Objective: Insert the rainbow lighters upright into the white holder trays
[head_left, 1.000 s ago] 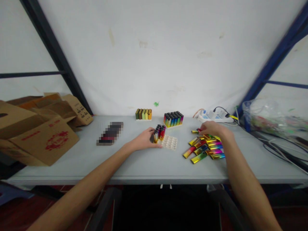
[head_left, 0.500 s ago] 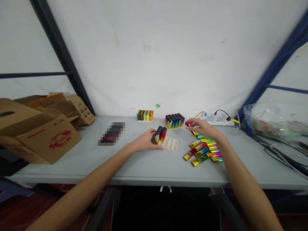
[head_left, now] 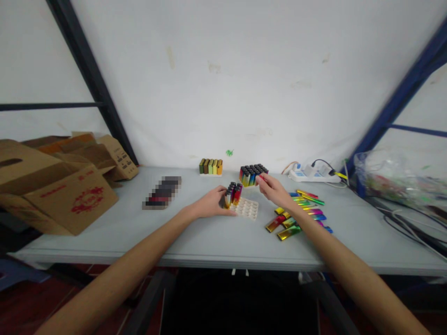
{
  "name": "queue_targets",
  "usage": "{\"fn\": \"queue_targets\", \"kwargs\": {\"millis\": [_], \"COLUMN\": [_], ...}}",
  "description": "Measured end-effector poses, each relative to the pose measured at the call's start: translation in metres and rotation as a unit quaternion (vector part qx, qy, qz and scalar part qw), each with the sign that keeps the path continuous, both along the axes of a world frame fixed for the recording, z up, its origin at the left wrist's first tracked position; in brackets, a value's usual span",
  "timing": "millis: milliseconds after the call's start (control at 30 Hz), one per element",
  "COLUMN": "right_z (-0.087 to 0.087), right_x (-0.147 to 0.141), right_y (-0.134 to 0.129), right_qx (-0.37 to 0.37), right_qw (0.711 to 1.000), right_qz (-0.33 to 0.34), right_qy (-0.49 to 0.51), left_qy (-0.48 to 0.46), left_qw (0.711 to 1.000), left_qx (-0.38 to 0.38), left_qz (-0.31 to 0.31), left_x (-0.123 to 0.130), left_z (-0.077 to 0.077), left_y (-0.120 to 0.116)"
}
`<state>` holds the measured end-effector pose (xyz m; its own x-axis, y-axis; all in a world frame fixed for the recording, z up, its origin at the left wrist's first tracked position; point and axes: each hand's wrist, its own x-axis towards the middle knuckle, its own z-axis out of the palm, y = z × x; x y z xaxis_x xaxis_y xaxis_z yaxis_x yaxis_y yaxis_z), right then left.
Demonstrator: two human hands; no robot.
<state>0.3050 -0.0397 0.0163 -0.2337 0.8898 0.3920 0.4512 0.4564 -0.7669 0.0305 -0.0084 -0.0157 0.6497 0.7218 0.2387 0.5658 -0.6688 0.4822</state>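
Note:
A white tray with round holes (head_left: 248, 209) lies mid-table, its left part filled with upright black-topped lighters (head_left: 237, 195). My left hand (head_left: 213, 203) is curved around the left side of those lighters, thumb and fingers apart, nothing gripped. Pinched in the fingers of my right hand (head_left: 272, 188) is a red lighter (head_left: 261, 177), mostly hidden, above and to the right of the tray. Loose shiny lighters (head_left: 289, 232) lie in a pile beneath and beside my right forearm.
Behind stand a full block of colourful lighters (head_left: 248, 177) and a smaller yellow-green set (head_left: 210, 167). Cardboard boxes (head_left: 70, 200) and a pixelated dark object (head_left: 163, 193) are left. A power strip (head_left: 309, 175), cables and plastic bags (head_left: 391, 177) are right.
My right hand has moved left with the red lighter, from above the pile toward the tray. More of the pile's back part shows. My left hand has stayed in place.

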Motion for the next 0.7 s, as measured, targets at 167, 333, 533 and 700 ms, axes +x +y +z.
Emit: {"fn": "queue_targets", "kwargs": {"millis": [167, 333, 533, 700], "right_z": [-0.005, -0.008, -0.009, -0.006], "right_x": [-0.016, -0.024, -0.024, -0.023], "right_y": [-0.003, -0.005, -0.003, -0.006], "right_qx": [0.057, 0.061, 0.072, 0.083], "right_qw": [0.989, 0.983, 0.983, 0.986], "right_qz": [-0.125, -0.163, -0.156, -0.123], "right_qy": [-0.053, -0.055, -0.06, -0.071], "left_qy": [0.002, -0.008, -0.009, -0.013], "left_qw": [1.0, 1.0, 1.0, 1.0], "left_qx": [0.004, 0.002, -0.002, -0.004], "left_qz": [-0.006, -0.006, -0.007, -0.005], "left_x": [0.0, -0.001, -0.001, -0.001], "left_z": [-0.001, -0.001, -0.001, 0.0], "left_y": [0.001, 0.001, 0.001, 0.001]}}
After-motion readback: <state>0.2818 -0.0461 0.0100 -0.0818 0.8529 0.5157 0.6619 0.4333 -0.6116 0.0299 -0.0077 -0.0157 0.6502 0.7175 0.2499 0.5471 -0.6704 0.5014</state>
